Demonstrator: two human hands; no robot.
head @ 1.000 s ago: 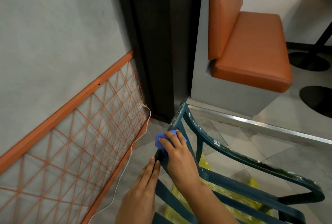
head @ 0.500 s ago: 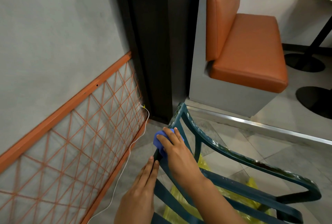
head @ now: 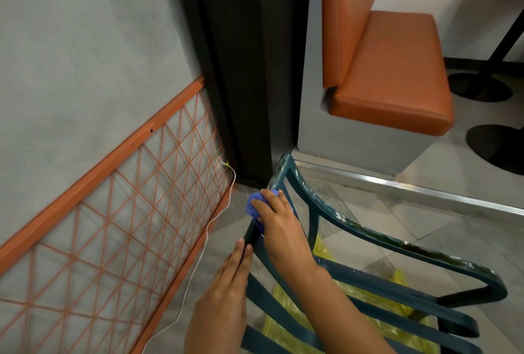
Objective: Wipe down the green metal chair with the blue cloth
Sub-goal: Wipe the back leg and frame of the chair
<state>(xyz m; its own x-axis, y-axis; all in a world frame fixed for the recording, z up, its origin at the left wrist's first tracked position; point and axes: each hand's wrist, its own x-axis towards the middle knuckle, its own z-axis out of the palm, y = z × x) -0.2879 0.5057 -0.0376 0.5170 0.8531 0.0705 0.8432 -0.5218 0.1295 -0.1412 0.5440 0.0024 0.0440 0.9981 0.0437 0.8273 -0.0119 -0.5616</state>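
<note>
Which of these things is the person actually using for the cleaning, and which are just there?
In use:
- green metal chair
- blue cloth
- right hand
- left hand

Just there:
- orange padded bench
- dark tall planter box
- white cable
- yellow plastic sheet

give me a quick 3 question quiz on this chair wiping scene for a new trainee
1. True or false: the right hand presses the blue cloth against the frame of the green metal chair.
2. What does the left hand do? A) grips the cloth B) rests with straight fingers against the chair frame C) pulls the white cable
3. Fill in: under the chair slats lies crumpled ______ plastic.

Key: 1 true; 2 B; 3 yellow
</note>
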